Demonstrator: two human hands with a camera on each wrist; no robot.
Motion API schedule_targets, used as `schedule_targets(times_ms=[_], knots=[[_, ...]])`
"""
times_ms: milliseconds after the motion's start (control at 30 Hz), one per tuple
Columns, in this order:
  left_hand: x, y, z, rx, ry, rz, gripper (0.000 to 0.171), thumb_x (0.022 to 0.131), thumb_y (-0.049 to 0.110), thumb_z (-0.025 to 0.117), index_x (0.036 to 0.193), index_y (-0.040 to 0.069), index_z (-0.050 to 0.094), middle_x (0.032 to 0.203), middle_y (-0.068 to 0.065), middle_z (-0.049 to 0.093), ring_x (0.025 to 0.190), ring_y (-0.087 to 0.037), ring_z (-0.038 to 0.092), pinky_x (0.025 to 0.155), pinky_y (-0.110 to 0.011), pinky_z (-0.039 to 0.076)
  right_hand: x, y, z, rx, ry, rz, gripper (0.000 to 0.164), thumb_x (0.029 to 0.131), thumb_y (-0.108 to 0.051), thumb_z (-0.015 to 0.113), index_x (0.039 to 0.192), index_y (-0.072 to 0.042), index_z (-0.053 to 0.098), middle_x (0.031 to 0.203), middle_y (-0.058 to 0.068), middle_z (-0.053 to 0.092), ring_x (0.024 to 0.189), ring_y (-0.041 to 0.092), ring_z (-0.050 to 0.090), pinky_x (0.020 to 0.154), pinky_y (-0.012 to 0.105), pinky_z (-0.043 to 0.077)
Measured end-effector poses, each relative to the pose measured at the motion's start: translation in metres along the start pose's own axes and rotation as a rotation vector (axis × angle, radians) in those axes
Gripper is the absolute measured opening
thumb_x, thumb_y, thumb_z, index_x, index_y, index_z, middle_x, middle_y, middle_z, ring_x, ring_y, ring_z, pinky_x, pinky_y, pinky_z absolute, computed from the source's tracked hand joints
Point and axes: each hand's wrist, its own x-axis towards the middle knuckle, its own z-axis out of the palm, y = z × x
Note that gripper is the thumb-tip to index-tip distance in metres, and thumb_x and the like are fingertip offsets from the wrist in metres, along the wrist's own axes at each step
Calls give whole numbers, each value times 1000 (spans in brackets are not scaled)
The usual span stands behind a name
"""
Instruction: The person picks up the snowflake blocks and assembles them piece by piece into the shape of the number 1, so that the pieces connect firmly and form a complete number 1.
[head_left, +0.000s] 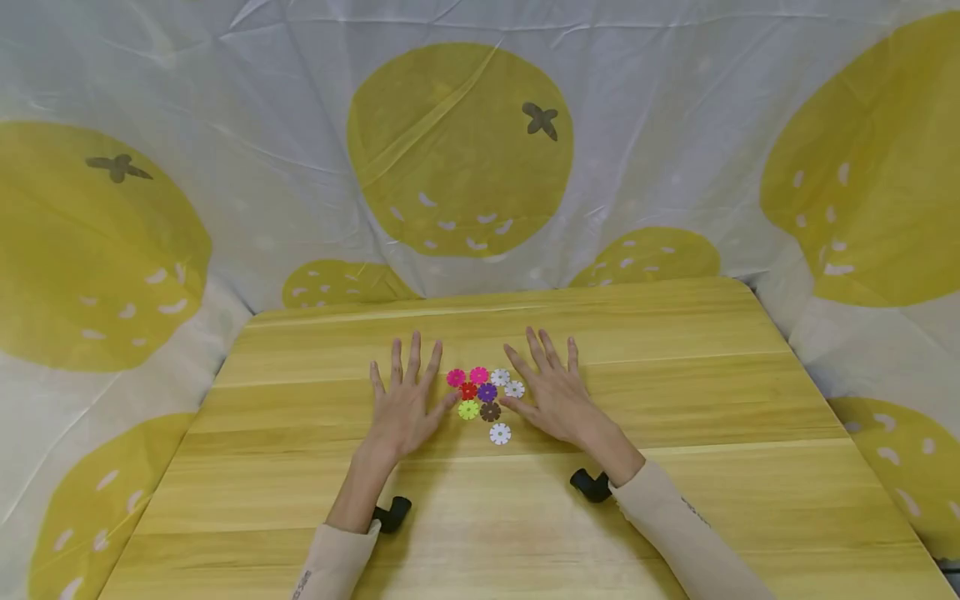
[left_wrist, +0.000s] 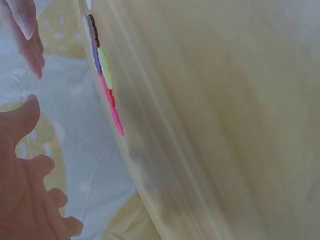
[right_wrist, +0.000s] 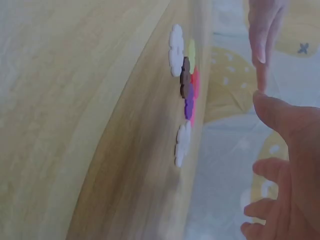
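Observation:
Small notched plastic discs lie flat in a cluster mid-table. Two pink discs (head_left: 478, 376) form the back row beside a white disc (head_left: 500, 377), with another white disc (head_left: 514, 389) to its right. A red disc (head_left: 468, 391) and a purple disc (head_left: 487, 392) sit in the middle. Closer to me are a yellow-green disc (head_left: 468, 409), a brown disc (head_left: 490, 412) and a third white disc (head_left: 499, 433). My left hand (head_left: 403, 414) spreads its fingers left of the cluster, palm down and above the tabletop. On the right, my right hand (head_left: 558, 400) does likewise, holding nothing.
The discs rest on a wood-grain table (head_left: 480, 533) with rounded far corners. Behind it hangs a pale cloth (head_left: 645, 125) printed with yellow fruit. Black wrist devices (head_left: 590, 485) sit under both wrists, near the beige sleeves (head_left: 678, 525).

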Motion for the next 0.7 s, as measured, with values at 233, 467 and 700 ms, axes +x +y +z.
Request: schedule_targets(times_ms=[233,467,700], knots=[[-4,1,3,-42,-24,29,84,103,55,55,168,19,15,174,-19,-3,160,-46,-6,120,-79,1,0,4,0,80,-2,-48,80,103,-55,56,166,-18,25,173,20,3,161,42,11,123,73,1],[-4,-2,4,-160,-50,86,85,102,52,58,168,20,13,174,-18,-8,160,-45,-10,121,-77,2,1,13,0,255,-28,-123,74,103,-46,61,165,-20,29,172,22,17,159,41,20,126,68,11],[-6,-10,5,-323,-65,119,84,96,39,73,164,18,30,174,-17,4,159,-49,8,120,-75,18,3,19,2,521,-133,-109,63,103,-40,65,159,-21,43,168,16,32,154,41,32,122,66,28]])
